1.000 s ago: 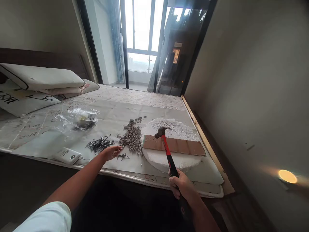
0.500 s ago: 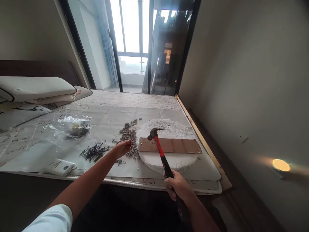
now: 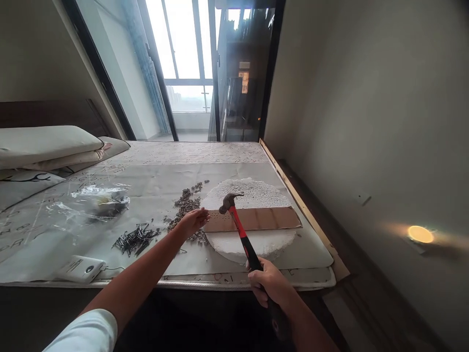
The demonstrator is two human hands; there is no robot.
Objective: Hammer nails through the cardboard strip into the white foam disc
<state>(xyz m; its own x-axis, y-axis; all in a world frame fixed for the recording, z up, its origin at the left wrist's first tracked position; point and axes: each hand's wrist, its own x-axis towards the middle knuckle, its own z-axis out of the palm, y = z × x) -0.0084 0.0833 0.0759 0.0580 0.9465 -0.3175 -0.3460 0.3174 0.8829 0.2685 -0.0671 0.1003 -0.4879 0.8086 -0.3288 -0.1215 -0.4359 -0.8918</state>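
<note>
Right hand (image 3: 269, 281) wrapped tight around the hammer (image 3: 242, 233), low on the black part of the handle. Hammer head lines up over the left part of the brown board (image 3: 269, 219), claw pointing right. Left hand (image 3: 193, 221) is at the board's left end, fingers drawn in narrow; too small and dim to tell whether there's anything between the tips. Board lies flat across the white foam disc (image 3: 249, 190), small dark holes clustered in its left end. Gravel pile (image 3: 186, 205) sits just left of the disc, partly behind my left hand. Nail pile (image 3: 135, 238) further left, beyond my forearm. Clear plastic bag (image 3: 97, 198) behind the nails, white device (image 3: 81, 268) with a cable (image 3: 114, 267) near the front edge. All of it on a pale sheet (image 3: 161, 178) over the mattress (image 3: 220, 150).
</note>
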